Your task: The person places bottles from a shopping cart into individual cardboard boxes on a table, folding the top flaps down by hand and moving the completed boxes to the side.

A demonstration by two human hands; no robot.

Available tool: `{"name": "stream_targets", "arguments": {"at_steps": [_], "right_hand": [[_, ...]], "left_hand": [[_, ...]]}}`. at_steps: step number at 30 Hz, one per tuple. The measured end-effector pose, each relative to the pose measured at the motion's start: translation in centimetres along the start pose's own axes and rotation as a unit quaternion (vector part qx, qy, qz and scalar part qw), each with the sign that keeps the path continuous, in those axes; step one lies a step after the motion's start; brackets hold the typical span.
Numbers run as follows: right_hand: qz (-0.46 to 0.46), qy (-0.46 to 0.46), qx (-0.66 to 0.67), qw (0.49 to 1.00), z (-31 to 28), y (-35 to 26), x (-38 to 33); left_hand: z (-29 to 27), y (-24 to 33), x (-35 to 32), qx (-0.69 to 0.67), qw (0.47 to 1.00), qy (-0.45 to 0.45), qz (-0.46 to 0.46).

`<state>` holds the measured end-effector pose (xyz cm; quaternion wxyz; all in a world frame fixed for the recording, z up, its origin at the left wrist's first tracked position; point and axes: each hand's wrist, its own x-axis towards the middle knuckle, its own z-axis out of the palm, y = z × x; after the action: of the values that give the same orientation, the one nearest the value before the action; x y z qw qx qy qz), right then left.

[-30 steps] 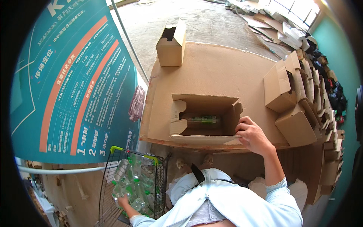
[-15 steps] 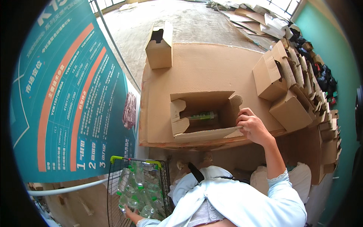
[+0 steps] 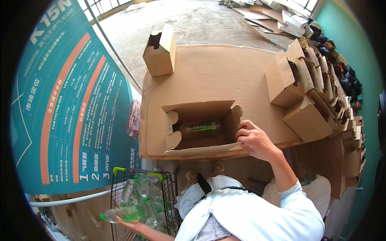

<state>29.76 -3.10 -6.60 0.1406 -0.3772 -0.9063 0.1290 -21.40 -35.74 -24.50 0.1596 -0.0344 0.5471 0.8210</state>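
An upright open-topped cardboard box [image 3: 203, 107] stands near the front edge of the brown cardboard surface [image 3: 225, 72]. Inside it lies a clear bottle with a green label [image 3: 201, 126]. My right hand [image 3: 257, 140] grips the box's near right corner, fingers closed over the rim. Low on the left, my left hand [image 3: 128, 223] is closed round a clear plastic bottle [image 3: 128, 215] with a green cap, lying sideways in it. That hand is just above a black wire basket [image 3: 171, 193] with green corners, which holds several similar bottles [image 3: 148, 207].
Another cardboard box [image 3: 163, 54] stands at the far left corner of the surface. Several opened boxes [image 3: 283, 82] crowd its right side. To the left is a large teal printed banner [image 3: 92, 132]. Flattened cardboard [image 3: 265, 20] lies on the floor behind.
My left hand has come up out of the basket with a bottle in it. My right hand stays on the box rim. The whole view has shifted slightly.
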Motion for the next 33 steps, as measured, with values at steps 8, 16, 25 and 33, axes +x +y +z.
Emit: {"name": "stream_targets", "arguments": {"at_steps": [8, 16, 25, 33], "right_hand": [[-0.063, -0.015, 0.017, 0.998, 0.7, 1.1, 0.1], [-0.056, 0.054, 0.063, 0.995, 1.2, 2.2, -0.9], [-0.055, 0.065, 0.084, 0.993, 2.0, 2.0, -0.5], [0.058, 0.246, 0.154, 0.955, 3.3, 1.5, -1.9]], "left_hand": [[36.0, 5.9, -12.4, -0.188, 0.824, -0.529, 0.074], [48.1, -4.3, -20.6, 0.439, 0.34, -0.825, 0.106], [45.4, -13.3, -17.0, 0.586, 0.015, -0.806, 0.083], [43.7, -0.4, -18.8, 0.41, 0.477, -0.745, 0.222]]}}
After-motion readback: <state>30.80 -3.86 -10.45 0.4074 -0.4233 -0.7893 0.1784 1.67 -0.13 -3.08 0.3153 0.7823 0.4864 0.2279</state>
